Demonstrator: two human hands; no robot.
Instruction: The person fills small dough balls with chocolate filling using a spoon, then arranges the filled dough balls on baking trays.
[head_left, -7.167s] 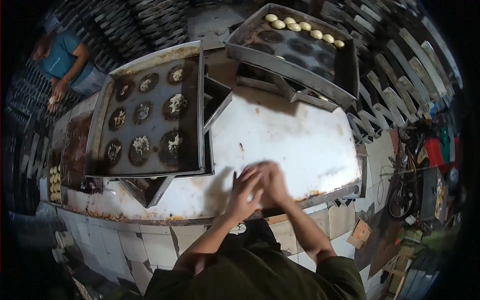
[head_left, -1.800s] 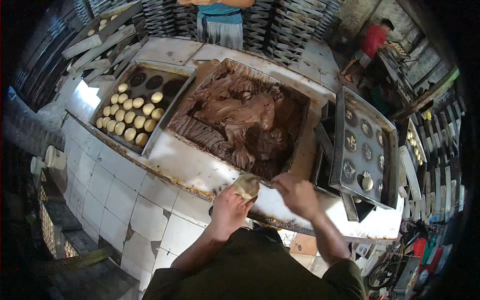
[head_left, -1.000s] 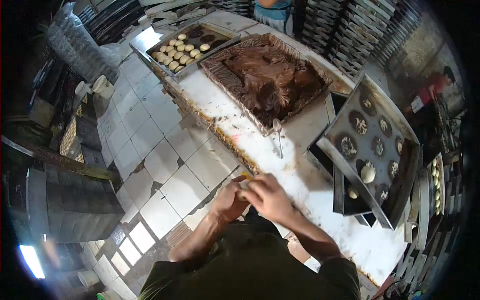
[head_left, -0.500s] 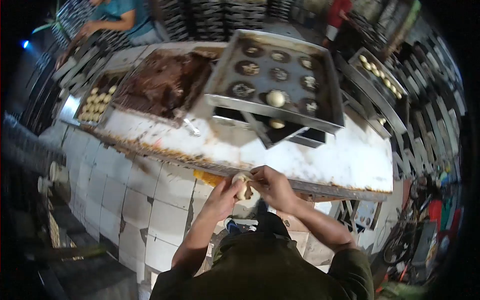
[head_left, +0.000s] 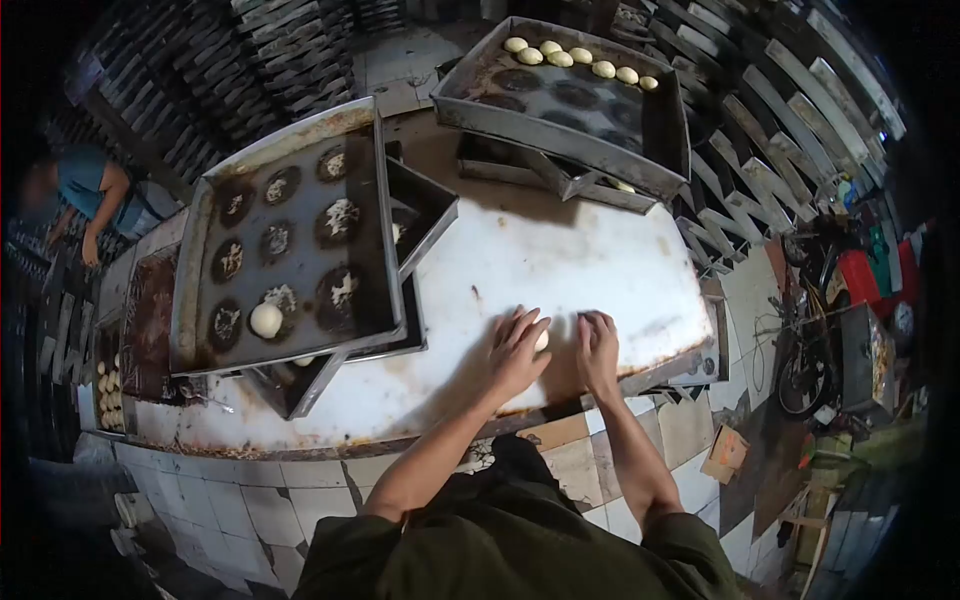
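My left hand (head_left: 515, 355) lies palm down on the white counter (head_left: 600, 270), cupped over a pale dough ball (head_left: 541, 341) that peeks out at its right side. Just to the right, my right hand (head_left: 597, 350) rests flat on the counter near the front edge, holding nothing and a little apart from the dough. To the left stands a dark metal tray (head_left: 385, 200) with greasy round marks; a single dough ball (head_left: 265, 320) sits in its near-left corner.
A second tray (head_left: 665, 120) at the back carries a row of dough balls (head_left: 575, 56). More trays are stacked under both. A tray of brown filling (head_left: 150, 320) is at far left, where a person in blue (head_left: 92, 185) works. Racks and a motorbike (head_left: 805, 360) stand at right.
The view has swung right along the counter. Both hands, which pinched the dough in the air before the counter edge, have come down onto the counter, with the dough under my left palm.
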